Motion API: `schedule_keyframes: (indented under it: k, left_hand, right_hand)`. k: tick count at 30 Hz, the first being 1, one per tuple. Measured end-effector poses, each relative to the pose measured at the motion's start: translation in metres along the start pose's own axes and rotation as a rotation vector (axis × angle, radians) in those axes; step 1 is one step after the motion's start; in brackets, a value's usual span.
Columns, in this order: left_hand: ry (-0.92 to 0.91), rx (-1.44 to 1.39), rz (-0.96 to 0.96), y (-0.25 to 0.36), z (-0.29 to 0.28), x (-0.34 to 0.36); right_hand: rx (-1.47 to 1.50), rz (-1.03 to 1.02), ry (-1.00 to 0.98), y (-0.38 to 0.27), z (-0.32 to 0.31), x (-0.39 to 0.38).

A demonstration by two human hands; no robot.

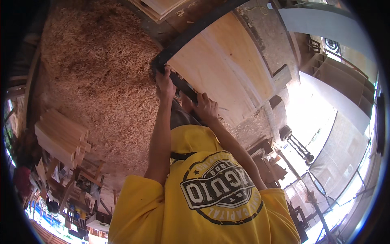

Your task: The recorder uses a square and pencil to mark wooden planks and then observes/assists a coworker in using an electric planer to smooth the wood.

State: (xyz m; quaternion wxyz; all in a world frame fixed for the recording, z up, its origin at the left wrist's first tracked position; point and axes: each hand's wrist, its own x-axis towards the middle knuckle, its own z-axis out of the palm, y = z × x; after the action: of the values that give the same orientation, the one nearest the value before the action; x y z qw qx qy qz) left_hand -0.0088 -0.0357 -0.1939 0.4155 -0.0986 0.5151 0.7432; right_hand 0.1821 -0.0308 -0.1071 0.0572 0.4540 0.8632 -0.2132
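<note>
A long dark strip [194,31] comes down from the upper right along the far edge of a pale wooden panel [221,61]. At the panel's near left corner it meets a shorter dark bar [183,84], which slants toward me. My left hand [165,84] is closed around the corner end of this bar, thumb pointing away from me. Farther down the bar, my right hand [206,107] grips its lower end with bent fingers, close to the panel's near edge. Whether bar and strip are one piece I cannot tell.
Wood shavings [101,61] cover the ground on the left. A stack of cut boards [63,136] lies at the lower left, with wooden furniture parts behind it. More boards [162,6] sit at the top. On the right are light sheeting [341,150] and wooden pieces [268,160].
</note>
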Motion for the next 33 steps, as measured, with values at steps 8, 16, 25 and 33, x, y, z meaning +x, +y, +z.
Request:
schedule_keyframes:
  k: [8, 16, 25, 33]
  left_hand:
    - [0.026, 0.024, 0.008, -0.005, 0.007, -0.003]
    - [0.013, 0.11, 0.037, -0.015, -0.002, 0.009]
    - [-0.018, 0.164, 0.127, -0.016, 0.006, 0.008]
    - [0.016, 0.236, 0.126, -0.023, 0.001, -0.001]
  right_hand:
    - [0.032, 0.029, 0.003, 0.008, 0.007, 0.004]
    - [0.053, 0.077, -0.04, 0.009, 0.005, 0.008]
    - [0.087, 0.05, -0.07, 0.015, 0.003, 0.01]
    - [0.087, 0.047, -0.097, 0.015, 0.002, 0.009]
